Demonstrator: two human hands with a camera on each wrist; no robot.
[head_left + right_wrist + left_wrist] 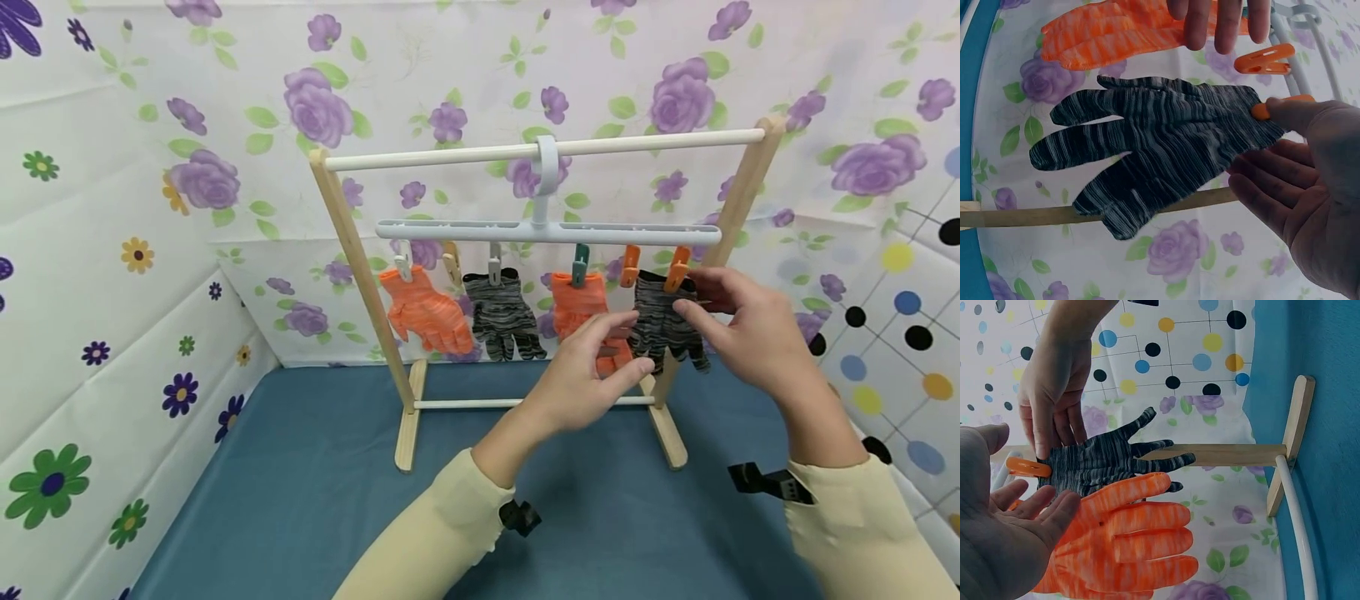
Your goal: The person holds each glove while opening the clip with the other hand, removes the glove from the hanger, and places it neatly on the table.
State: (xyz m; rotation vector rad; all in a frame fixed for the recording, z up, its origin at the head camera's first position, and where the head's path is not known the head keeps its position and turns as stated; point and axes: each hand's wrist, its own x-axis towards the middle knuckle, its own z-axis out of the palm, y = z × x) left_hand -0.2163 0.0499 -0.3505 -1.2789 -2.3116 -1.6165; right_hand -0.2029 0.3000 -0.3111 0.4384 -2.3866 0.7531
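A black-and-grey striped knit glove [663,321] hangs at the right end, its cuff in an orange clothespin [677,268]. My right hand [757,333] is at that cuff, thumb in front by the clothespin and loosely straight fingers [1272,187] behind the edge. Palm turned toward the glove, my left hand [581,371] has its fingers extended beside it and holds nothing. Partly hidden behind the left hand, an orange glove [579,296] hangs from a green clothespin [581,265]. Another orange clothespin [630,265] hangs between these gloves without one.
A light grey hanger bar [465,231] hooks over the white top rod [652,143] of a wooden rack [352,242]. Left along it hang another orange glove [431,317], an unused beige clothespin [452,262] and a striped glove [502,312]. Blue cloth [300,483] lies underneath.
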